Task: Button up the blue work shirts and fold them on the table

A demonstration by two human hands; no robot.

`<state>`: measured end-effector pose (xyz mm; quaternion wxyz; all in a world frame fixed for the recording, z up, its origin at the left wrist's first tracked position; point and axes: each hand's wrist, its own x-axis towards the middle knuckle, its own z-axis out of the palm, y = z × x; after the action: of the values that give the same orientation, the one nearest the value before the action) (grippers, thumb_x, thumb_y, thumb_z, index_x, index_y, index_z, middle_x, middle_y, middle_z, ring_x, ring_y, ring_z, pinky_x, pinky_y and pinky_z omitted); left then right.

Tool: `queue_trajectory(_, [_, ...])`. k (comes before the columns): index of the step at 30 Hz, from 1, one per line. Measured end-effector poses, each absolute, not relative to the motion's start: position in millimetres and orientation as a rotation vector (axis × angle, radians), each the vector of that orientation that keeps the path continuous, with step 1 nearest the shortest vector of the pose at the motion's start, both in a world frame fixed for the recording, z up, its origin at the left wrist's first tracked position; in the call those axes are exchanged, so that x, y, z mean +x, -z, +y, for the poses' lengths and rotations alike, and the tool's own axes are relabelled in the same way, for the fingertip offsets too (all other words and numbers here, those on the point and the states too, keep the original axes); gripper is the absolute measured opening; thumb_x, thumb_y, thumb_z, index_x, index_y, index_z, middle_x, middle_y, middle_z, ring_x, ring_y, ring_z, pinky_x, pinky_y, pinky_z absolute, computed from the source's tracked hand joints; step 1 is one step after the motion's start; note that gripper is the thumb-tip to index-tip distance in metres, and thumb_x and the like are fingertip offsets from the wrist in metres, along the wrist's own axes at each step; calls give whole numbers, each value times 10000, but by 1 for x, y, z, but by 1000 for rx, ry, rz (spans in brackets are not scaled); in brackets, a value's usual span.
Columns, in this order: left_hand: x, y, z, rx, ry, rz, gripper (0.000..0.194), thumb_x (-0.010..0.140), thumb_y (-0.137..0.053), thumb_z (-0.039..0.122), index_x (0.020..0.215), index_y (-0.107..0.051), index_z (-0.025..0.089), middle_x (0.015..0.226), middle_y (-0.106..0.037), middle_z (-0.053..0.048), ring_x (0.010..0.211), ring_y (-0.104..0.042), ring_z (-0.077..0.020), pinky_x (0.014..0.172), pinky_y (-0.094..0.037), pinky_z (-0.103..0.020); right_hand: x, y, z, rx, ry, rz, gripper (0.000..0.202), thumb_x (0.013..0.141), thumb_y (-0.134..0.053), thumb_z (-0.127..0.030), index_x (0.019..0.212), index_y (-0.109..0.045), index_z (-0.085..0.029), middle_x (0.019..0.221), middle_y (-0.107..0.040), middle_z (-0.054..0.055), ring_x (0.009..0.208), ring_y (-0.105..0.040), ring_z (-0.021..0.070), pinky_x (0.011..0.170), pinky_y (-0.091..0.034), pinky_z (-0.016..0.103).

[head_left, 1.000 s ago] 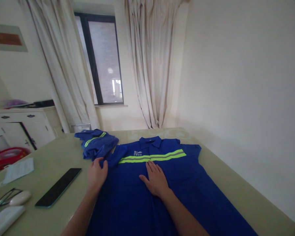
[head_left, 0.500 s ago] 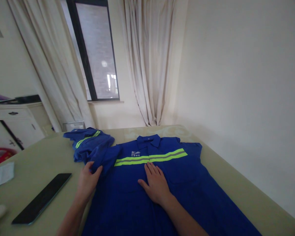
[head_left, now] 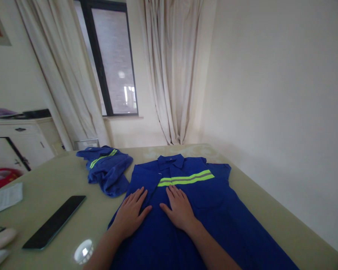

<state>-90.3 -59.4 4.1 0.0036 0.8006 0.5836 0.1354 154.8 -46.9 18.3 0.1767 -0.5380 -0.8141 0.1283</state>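
A blue work jacket (head_left: 214, 210) lies spread on the table, collar at the far end, with a yellow-green reflective stripe (head_left: 191, 178) across its chest. Its left-side sleeve (head_left: 145, 178) is folded inward over the front and covers part of the stripe and the chest print. My left hand (head_left: 132, 212) rests flat on that side, fingers spread, by the folded sleeve. Just below the stripe, my right hand (head_left: 180, 208) lies open and flat on the middle of the jacket. The other sleeve (head_left: 219, 170) shows only partly at the right shoulder.
A crumpled blue garment (head_left: 109, 172) with a similar stripe lies at the far left of the table (head_left: 64, 168). Nearer are a dark flat tablet-like slab (head_left: 55, 223), a paper sheet (head_left: 5, 198) and a pale mouse-like object (head_left: 1, 238). A wall (head_left: 284, 112) borders the right.
The left-side sleeve, pinched by my left hand before, has been folded inward across the chest. My left hand has moved right, let go and flattened on the jacket. My right hand has stayed in place.
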Motion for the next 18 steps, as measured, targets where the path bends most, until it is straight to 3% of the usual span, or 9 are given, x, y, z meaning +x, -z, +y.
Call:
queue_trajectory(7, [-89,-1,-59,2520,-356,1850,696,1002,-320,666,1567,-376,263,1647,-327,-73,1496,-377,-284,1238,-291,-507,182,-21,-15,-1527,-256,-1784,628,1007,-373,-590,1366,-615,-134,1473,-559,161,1394,-474,290,1184,-332,438])
queue_trajectory(12, [-96,5,-54,2509,-391,1845,615,1032,-295,606,1555,-391,296,1644,-337,-42,1507,-357,-256,1246,-281,-487,250,-27,17,-1626,-9,-1289,676,966,-354,-582,1336,-579,-63,1456,-523,255,1426,-406,333,1177,-309,511])
queue_trajectory(18, [-104,5,-48,2480,-389,1823,613,1019,-317,629,1550,-392,330,1648,-329,-20,1513,-344,-252,1245,-289,-484,333,-29,26,-1810,-83,-821,770,787,-643,-486,1416,-474,-75,1571,-341,291,1505,-232,425,1205,-214,611])
